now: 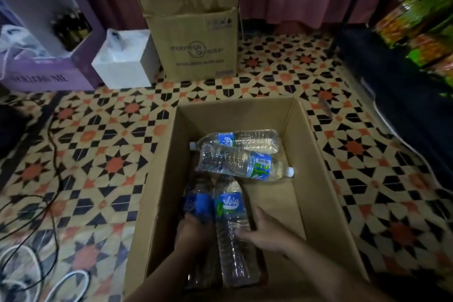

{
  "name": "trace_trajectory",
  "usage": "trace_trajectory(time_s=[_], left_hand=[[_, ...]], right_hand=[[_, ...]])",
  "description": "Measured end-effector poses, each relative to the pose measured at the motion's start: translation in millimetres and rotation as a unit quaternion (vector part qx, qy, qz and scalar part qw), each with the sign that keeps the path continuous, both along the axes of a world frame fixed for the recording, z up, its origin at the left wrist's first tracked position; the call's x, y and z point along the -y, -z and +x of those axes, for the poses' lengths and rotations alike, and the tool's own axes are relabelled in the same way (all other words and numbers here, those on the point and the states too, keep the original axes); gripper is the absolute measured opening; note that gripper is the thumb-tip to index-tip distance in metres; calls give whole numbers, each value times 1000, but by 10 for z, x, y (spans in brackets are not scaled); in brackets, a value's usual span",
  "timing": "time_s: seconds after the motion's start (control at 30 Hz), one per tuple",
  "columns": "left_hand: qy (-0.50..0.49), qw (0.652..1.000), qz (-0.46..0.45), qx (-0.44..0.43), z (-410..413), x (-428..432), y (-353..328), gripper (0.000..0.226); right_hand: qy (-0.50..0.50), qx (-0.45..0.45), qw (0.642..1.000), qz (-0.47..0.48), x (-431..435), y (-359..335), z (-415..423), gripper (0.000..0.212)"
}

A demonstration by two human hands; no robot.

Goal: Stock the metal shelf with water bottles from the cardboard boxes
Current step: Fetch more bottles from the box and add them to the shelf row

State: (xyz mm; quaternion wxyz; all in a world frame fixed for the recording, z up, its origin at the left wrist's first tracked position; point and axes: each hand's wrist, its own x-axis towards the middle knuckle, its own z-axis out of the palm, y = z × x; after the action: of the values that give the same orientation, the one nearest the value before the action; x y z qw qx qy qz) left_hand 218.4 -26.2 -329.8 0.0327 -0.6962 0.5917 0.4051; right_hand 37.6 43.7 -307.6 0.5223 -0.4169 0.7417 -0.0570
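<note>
Left hand (193, 229) clasps blue-label bottle (197, 203), right hand (266, 230) grips ribbed clear bottle (231, 207) — in cardboard box (304, 167)

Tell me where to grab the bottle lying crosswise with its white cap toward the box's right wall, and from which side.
Come from above and wrap the crosswise bottle round its ribbed clear body, left of the label. It lies on its side with nothing over it, and the cardboard box walls seem to hem its ends.
</note>
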Motion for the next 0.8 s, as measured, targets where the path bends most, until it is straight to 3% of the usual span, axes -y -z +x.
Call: trace_trajectory(time_s=[0.1, 0.27, 0.37, 0.5, 0.63, 0.8], left_hand=[[-66, 997, -37, -20, -24, -103, 47, 43], [-154, 985, -77, -33, -39, -146, 79, 58], [-133, 987, -84, -30, -94, -122, 94, 75], [-123, 990, -51, -38, -170, -107, 203, 80], [-232, 964, 55, -121, -175, -74, 330, 32], [-306, 933, 91, -166, -271, -98, 381, 34]], right_hand=[[36, 30, 999, 10, 63, 140, 129, 108], [21, 5, 1000, 14, 48, 358, 267, 121], [2, -47, 999, -5, 83, 438, 204, 130], [-16, -31, 999, 14, 98, 346, -51, 129], [-101, -127, 986, 42, 56, 431, -246, 135], [-40, -155, 987, 13, -48, 475, -246, 110]])
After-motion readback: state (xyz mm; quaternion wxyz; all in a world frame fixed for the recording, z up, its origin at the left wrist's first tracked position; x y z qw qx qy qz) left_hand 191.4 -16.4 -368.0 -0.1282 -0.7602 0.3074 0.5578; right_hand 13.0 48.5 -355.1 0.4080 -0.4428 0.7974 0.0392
